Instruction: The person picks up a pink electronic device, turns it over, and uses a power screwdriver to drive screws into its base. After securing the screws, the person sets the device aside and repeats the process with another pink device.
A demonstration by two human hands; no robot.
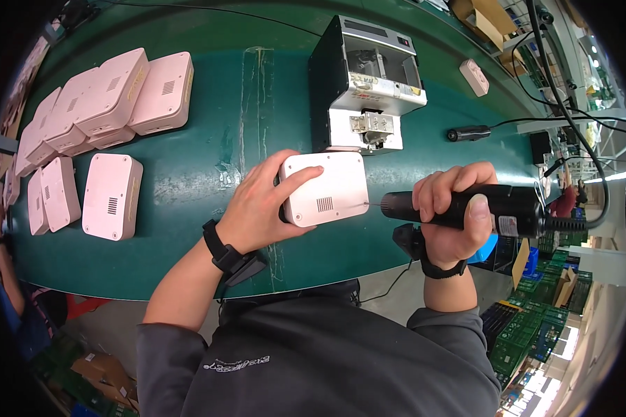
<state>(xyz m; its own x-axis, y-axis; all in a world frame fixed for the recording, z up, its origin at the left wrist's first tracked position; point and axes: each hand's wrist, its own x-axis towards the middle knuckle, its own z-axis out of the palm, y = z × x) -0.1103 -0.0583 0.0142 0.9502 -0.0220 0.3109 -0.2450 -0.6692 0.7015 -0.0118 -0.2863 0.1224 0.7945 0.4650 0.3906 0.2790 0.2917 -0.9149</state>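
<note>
The white plastic housing (325, 189), resting on the green desk (209, 153), looks light, rigid and smooth, so the left hand (261, 208) fingers clamp its edge while the right hand (452, 219) grips the electric screwdriver (480, 208).

One cam only, head-worn, left of a pair. Looks steeply down over the chest at the green table (209, 160); forearms enter from the bottom edge. Close range: both hands sit mid-pic. Fisheye, so the table's edges curve near the rim and corners go black. Floor and crates show at lower right.
</note>
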